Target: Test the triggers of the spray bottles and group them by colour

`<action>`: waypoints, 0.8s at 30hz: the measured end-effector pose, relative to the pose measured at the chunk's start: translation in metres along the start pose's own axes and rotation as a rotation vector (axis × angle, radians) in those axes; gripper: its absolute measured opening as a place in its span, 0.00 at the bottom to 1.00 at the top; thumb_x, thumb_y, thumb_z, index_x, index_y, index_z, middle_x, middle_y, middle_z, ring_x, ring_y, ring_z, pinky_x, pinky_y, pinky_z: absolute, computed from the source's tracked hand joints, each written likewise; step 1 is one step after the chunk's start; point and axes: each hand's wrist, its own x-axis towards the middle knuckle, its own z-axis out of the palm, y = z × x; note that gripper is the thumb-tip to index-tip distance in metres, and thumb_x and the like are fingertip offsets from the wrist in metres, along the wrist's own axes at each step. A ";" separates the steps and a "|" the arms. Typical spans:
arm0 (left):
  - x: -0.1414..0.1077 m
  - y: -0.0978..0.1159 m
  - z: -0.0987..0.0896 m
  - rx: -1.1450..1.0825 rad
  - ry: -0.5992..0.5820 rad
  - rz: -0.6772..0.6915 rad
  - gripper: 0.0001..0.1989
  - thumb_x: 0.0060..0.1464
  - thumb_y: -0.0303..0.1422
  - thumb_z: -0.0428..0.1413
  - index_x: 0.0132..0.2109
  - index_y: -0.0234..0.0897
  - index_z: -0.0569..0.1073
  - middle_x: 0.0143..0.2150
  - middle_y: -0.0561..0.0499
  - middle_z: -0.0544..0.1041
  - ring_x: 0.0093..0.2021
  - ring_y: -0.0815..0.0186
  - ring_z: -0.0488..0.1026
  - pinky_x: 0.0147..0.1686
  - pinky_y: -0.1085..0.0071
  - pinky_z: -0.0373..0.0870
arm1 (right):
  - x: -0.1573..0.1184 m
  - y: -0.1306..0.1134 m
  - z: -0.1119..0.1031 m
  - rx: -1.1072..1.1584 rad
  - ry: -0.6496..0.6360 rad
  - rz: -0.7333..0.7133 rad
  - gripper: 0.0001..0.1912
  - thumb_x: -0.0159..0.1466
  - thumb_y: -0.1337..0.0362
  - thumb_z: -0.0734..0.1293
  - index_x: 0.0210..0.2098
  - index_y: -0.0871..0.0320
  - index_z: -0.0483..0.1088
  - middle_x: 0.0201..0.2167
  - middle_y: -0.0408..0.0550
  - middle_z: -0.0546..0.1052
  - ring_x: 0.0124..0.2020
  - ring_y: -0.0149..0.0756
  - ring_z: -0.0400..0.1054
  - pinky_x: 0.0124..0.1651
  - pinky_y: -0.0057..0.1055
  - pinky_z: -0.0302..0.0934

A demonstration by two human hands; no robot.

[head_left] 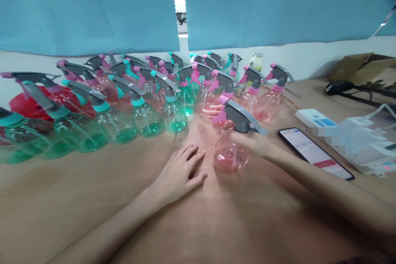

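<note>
My left hand (182,169) lies palm down on the tabletop, fingers stretched out and holding nothing. Just right of it is a pink spray bottle (231,154) with a grey head and a pink trigger, a little pink liquid inside. My right hand (247,141) grips this bottle round the neck, coming from the right; some of its fingers show behind the bottle, and the grip is partly hidden by the spray head. Whether the bottle's base touches the table I cannot tell. Behind it stand more pink spray bottles (266,105), near my right fingertips.
A row of green spray bottles (148,121) runs along the left, with more bottles behind. On the right lie a phone (315,152) showing a timer, a white power strip (315,118) and cables. A cardboard box (360,66) sits at the back right, below the blue curtain (262,4).
</note>
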 end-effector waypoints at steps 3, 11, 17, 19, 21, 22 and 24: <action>0.000 0.001 0.000 -0.004 0.000 -0.001 0.25 0.62 0.42 0.52 0.61 0.33 0.66 0.63 0.37 0.65 0.65 0.50 0.58 0.60 0.52 0.59 | 0.000 -0.003 0.001 0.012 0.026 0.047 0.05 0.51 0.66 0.62 0.28 0.52 0.68 0.22 0.42 0.70 0.30 0.40 0.68 0.34 0.37 0.64; 0.000 0.003 0.000 0.000 -0.017 -0.012 0.25 0.62 0.42 0.52 0.61 0.33 0.66 0.64 0.37 0.64 0.65 0.50 0.58 0.60 0.52 0.59 | 0.000 -0.003 0.001 -0.034 0.082 0.090 0.07 0.49 0.63 0.63 0.19 0.53 0.57 0.18 0.40 0.62 0.25 0.36 0.62 0.26 0.33 0.60; 0.000 0.001 0.000 -0.005 -0.020 -0.004 0.25 0.62 0.42 0.52 0.61 0.34 0.66 0.64 0.38 0.64 0.65 0.50 0.58 0.60 0.52 0.59 | -0.001 -0.002 0.000 -0.014 0.064 0.084 0.02 0.49 0.64 0.62 0.23 0.53 0.62 0.20 0.41 0.66 0.26 0.35 0.64 0.28 0.31 0.60; 0.000 0.000 0.000 -0.008 -0.017 -0.003 0.25 0.62 0.42 0.52 0.61 0.34 0.66 0.64 0.38 0.64 0.65 0.50 0.58 0.61 0.52 0.59 | -0.001 -0.001 0.000 0.004 0.029 0.064 0.05 0.50 0.65 0.61 0.28 0.53 0.67 0.22 0.41 0.67 0.28 0.35 0.64 0.30 0.31 0.60; 0.000 -0.001 0.000 -0.006 -0.016 0.001 0.25 0.62 0.42 0.52 0.61 0.33 0.66 0.64 0.38 0.64 0.65 0.50 0.58 0.60 0.52 0.59 | 0.000 -0.001 0.000 0.024 -0.008 0.059 0.07 0.51 0.66 0.61 0.30 0.52 0.67 0.21 0.40 0.67 0.27 0.35 0.63 0.30 0.30 0.58; 0.000 -0.001 0.000 -0.003 -0.016 0.004 0.25 0.62 0.42 0.52 0.61 0.33 0.66 0.64 0.38 0.64 0.65 0.50 0.58 0.60 0.51 0.59 | 0.000 -0.002 0.000 0.031 -0.024 0.069 0.07 0.51 0.66 0.61 0.30 0.53 0.67 0.21 0.40 0.66 0.26 0.34 0.62 0.29 0.30 0.57; 0.001 -0.001 0.001 0.002 -0.018 0.007 0.25 0.62 0.42 0.52 0.61 0.34 0.66 0.64 0.38 0.64 0.65 0.51 0.58 0.60 0.51 0.59 | 0.001 -0.003 0.000 0.042 -0.025 0.091 0.07 0.50 0.66 0.61 0.30 0.53 0.66 0.20 0.39 0.64 0.24 0.33 0.60 0.28 0.30 0.55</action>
